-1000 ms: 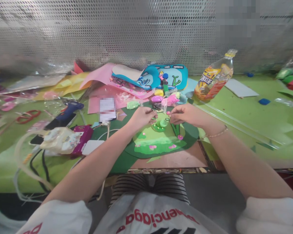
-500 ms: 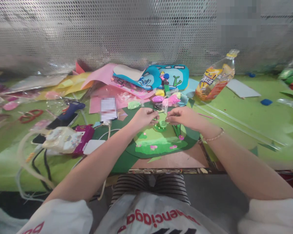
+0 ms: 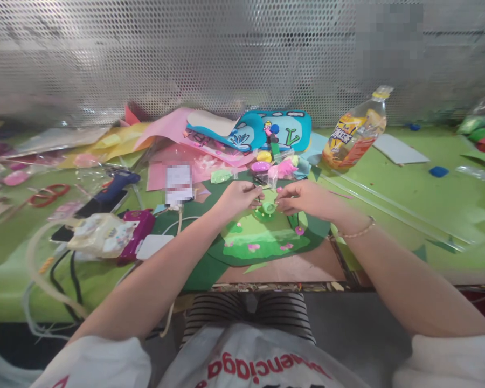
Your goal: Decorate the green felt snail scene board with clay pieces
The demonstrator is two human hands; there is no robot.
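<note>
My left hand point(image 3: 241, 195) is closed, its thumb and fingertips pinched over the upper middle of a green craft board point(image 3: 254, 237). Whatever lies in that pinch is too small to name. From the other side my right hand point(image 3: 303, 198) is also closed in a pinch, and what it holds cannot be made out. A small pink bit point(image 3: 279, 189) shows beside its fingers. Between the hands sits a light green round clay piece point(image 3: 269, 208) on the board. Pink and white clay flowers point(image 3: 254, 247) dot the board's lower part.
Behind the hands lie bagged pink clay point(image 3: 283, 168), purple clay point(image 3: 261, 166) and blue decorated panels point(image 3: 295, 129). A plastic bottle point(image 3: 353, 134) leans at the right. Leftward are a glue gun point(image 3: 119, 186), red-handled scissors point(image 3: 50, 195), a power strip point(image 3: 101, 234) and cables.
Both hands stay at nearly the same spot with only slight finger movement. The pink bit beside the right fingers now shows. The view has shifted slightly.
</note>
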